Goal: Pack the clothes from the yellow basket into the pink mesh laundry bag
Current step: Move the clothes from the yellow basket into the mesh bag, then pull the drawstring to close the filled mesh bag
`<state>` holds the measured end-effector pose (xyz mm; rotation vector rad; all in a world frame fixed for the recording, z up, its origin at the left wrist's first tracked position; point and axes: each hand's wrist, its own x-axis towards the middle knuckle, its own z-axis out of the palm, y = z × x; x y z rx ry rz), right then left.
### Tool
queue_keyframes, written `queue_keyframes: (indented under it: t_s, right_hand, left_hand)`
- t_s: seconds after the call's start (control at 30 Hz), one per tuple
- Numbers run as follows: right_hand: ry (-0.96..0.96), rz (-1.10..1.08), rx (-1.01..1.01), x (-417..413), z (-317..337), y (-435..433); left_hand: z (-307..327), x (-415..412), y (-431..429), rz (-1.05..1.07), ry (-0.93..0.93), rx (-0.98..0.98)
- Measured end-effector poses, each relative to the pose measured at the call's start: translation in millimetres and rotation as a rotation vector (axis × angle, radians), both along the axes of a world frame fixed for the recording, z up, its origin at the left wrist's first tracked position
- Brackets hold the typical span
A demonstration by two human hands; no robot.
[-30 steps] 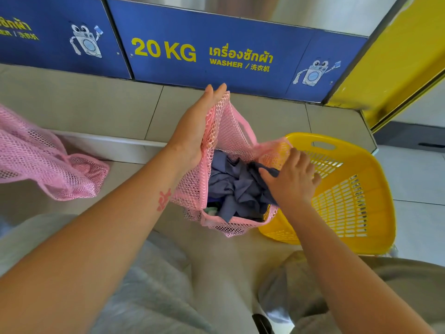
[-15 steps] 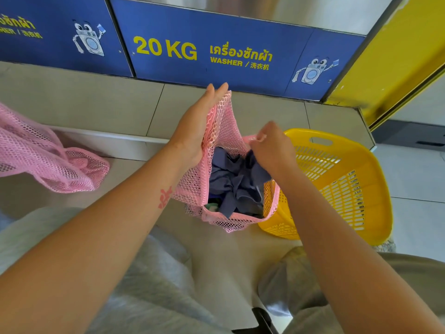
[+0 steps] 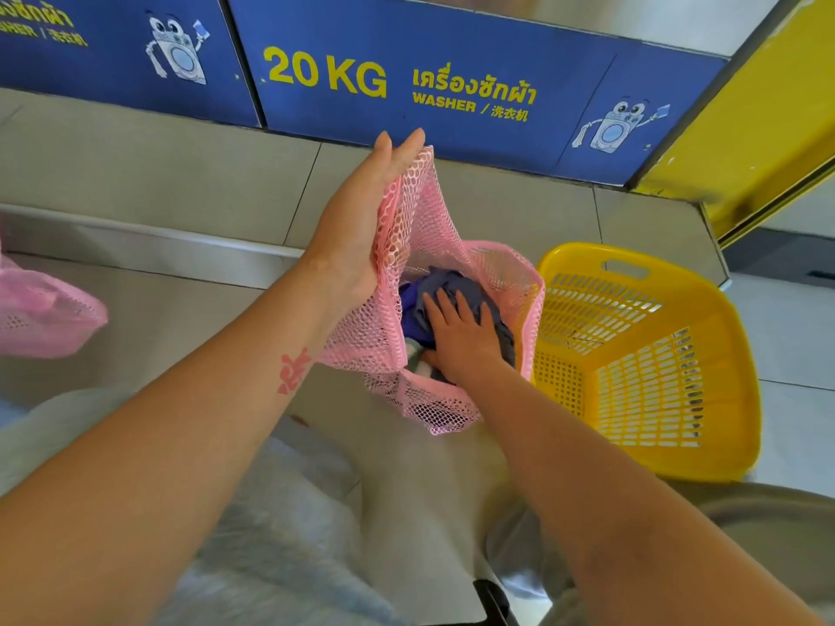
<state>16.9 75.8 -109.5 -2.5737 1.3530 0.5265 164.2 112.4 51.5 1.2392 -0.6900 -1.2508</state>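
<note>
The right hand [image 3: 461, 338] lies flat, fingers spread, inside the bag [image 3: 424, 237], pressing on the clothes [image 3: 447, 286]. The left hand [image 3: 361, 219] pinches the bag's raised rim. The basket [image 3: 641, 368] touches the bag's right side.

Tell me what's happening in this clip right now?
A person is packing laundry. The left hand holds up one side of the pink mesh laundry bag to keep its mouth open, while the right hand lies flat on the dark clothes inside, pressing them down. The yellow basket beside the bag looks empty. A second pink mesh bag lies off to the left.
</note>
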Motion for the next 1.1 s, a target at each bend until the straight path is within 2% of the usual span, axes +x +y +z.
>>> queue_keyframes:
  t_s: [0.07, 0.13, 0.23, 0.3, 0.37, 0.47, 0.53, 0.6, 0.7, 0.77, 0.87, 0.93, 0.97, 1.03, 1.1]
  right_hand:
    - [-0.021, -0.027, 0.052, 4.5, 18.4, -13.5]
    - [-0.127, -0.025, -0.002, 6.6, 42.2, -21.9]
    - [-0.501, -0.103, -0.376, 5.2, 73.1, -25.9]
    - [-0.615, -0.164, -0.515, 2.5, 80.4, -38.0]
    - [-0.53, -0.206, -0.456, 2.5, 79.0, -57.0]
    - [-0.266, -0.217, -0.311, 4.2, 69.8, -79.6]
    - [-0.108, -0.166, -0.307, 6.9, 61.5, -86.0]
    - [-0.073, -0.172, -0.329, 7.5, 59.3, -90.0]
    - [-0.301, -0.378, -0.328, 1.1, 66.1, -98.3]
    - [-0.448, -0.545, -0.259, -6.5, 74.6, -106.6]
    - [-0.615, -0.717, -0.141, -18.8, 86.3, -115.0]
    - [-0.689, -0.766, -0.131, -23.5, 91.2, -116.0]
    - [-0.714, -0.773, -0.14, -24.8, 92.2, -115.0]
    - [-0.763, -0.77, -0.176, -25.6, 92.1, -111.1]
    - [-0.814, -0.761, -0.209, -25.5, 91.3, -106.2]
  left_hand:
    - [-1.6, 1.6, -0.3, -0.007, 0.007, -0.004]
    - [-3.6, 2.2, -0.4, -0.024, 0.0, -0.003]
    - [-8.2, 2.9, -2.3, -0.046, -0.02, 0.018]
    - [-9.7, 2.5, -3.5, -0.056, -0.021, 0.005]
    - [-9.9, 1.4, -3.7, -0.072, -0.011, -0.014]
    - [-10.4, 0.1, -2.8, -0.106, -0.035, -0.032]
    - [-10.5, 1.2, -1.4, -0.124, -0.068, -0.046]
    - [-12.5, 1.5, -0.8, -0.133, -0.106, -0.061]
    - [-20.6, -7.1, 0.3, -0.166, -0.343, -0.012]
    - [-36.7, -13.9, 2.6, -0.331, -0.617, 0.048]
    - [-63.0, -22.6, 8.2, -0.967, -1.08, 0.209]
    - [-69.0, -25.7, 11.9, -1.347, -1.214, 0.287]
    - [-67.5, -25.3, 11.2, -1.433, -1.221, 0.318]
    - [-61.1, -21.4, 6.9, -1.376, -1.195, 0.361]
    - [-56.2, -15.5, -1.2, -1.053, -1.166, 0.339]
